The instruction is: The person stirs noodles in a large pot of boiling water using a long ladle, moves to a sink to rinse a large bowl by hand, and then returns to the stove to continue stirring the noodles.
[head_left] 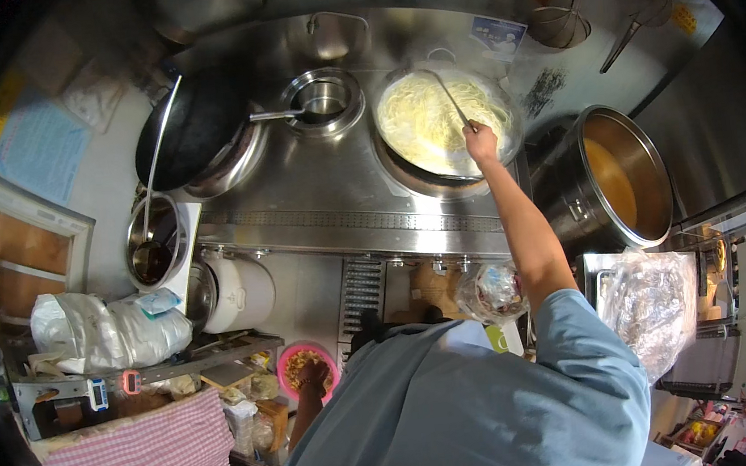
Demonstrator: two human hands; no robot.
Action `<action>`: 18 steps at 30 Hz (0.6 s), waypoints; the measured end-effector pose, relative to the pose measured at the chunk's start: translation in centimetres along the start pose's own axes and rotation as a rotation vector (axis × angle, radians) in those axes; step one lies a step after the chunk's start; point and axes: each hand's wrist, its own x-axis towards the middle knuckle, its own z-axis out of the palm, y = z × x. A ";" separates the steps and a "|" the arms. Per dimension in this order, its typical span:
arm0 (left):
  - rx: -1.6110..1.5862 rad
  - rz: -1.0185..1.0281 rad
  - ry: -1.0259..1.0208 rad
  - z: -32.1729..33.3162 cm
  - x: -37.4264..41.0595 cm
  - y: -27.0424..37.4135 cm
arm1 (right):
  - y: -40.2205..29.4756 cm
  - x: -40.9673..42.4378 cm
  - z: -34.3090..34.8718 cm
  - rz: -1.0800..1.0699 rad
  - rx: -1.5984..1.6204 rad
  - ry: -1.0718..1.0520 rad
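In the head view my right hand (482, 141) grips the handle of a long metal cooking utensil (452, 99), which reaches over a wide wok (383, 139) at the back right of the steel range. Pale noodles (426, 120) fill the wok, and faint steam hangs over them. Low down on the left, my left hand (314, 373) is at a pink basin (285, 387) of light brown chopped food (298, 365). Its fingers are in shadow and partly hidden, so whether they hold any food cannot be told.
A small pot (322, 100) sits on the middle burner, and a black wok (194, 129) leans at the left. A tall stockpot (629, 174) of brownish liquid stands right. A ladle (150, 173) rests in a container of dark liquid. Plastic-wrapped goods (649, 307) lie on the right.
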 end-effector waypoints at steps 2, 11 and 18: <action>0.018 -0.012 0.041 0.5 -0.2 0.1 | 0.5 -0.9 0.1 -0.054 -0.046 -0.046; 0.029 0.024 -0.238 -1.6 7.4 -1.5 | 0.4 -6.2 -6.3 -0.324 -0.290 -0.251; 0.106 0.212 -0.270 -0.2 5.4 0.8 | 0.6 -7.7 -14.8 -0.537 -0.563 -0.344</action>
